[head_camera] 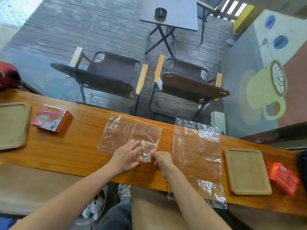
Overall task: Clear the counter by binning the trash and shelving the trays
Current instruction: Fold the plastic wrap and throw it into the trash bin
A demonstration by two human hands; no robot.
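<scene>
Centre frame: clear plastic bag (131,135) looks light, limp, slippery; your left hand (125,156) presses flat, fingers spread, right hand (162,161) pinches its near corner. Scrunch from there.

Two clear plastic bags (131,135) (196,151) lie flat mid-counter (66,151); tan trays (12,125) (247,170) lie at either end, each beside a red packet (52,118) (283,179).

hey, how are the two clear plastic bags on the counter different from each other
The left plastic bag lies wholly on the counter, while the right plastic bag overhangs its near edge. The left bag is touched by the left hand and pinched by the right hand; the right bag is untouched. Both are clear and crinkled.
</scene>
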